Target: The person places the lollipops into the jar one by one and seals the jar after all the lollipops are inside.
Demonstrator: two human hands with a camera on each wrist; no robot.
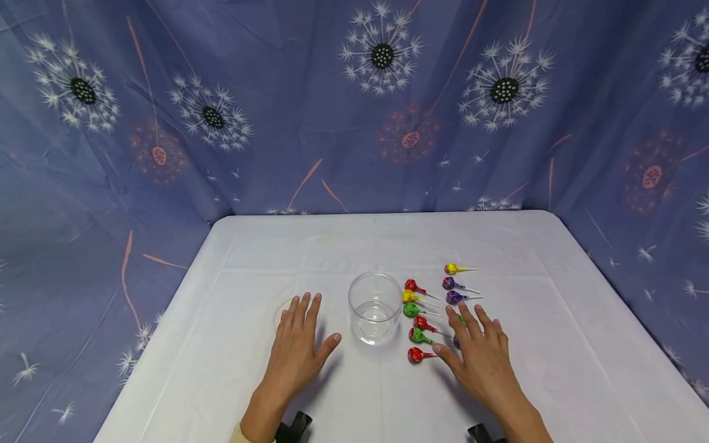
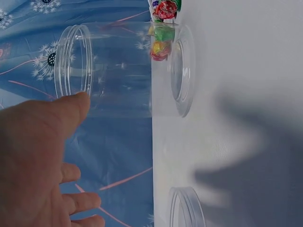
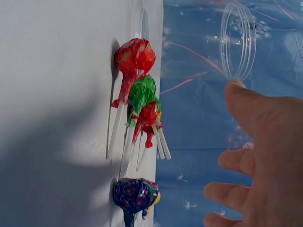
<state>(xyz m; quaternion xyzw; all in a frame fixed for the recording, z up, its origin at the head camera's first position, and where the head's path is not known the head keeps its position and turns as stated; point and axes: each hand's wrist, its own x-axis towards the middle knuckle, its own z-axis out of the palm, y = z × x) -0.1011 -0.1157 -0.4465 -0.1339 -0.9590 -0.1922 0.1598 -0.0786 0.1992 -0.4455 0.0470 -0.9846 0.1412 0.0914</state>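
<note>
On counter [image 1: 288,252], jar [image 1: 375,317] stands mouth-up, lollipops [image 1: 411,309] beside it, probably for easy reach; left grip [image 1: 297,347], right grip [image 1: 483,357] relaxed, empty.

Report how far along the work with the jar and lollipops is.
Done: the clear jar stands upright and uncovered, its lid lying apart on the table.
In hand: nothing; the left hand and right hand are both empty.
Remaining, it seems: putting the lollipops in, as they lie beside the jar, which holds none, then perhaps closing it.
</note>
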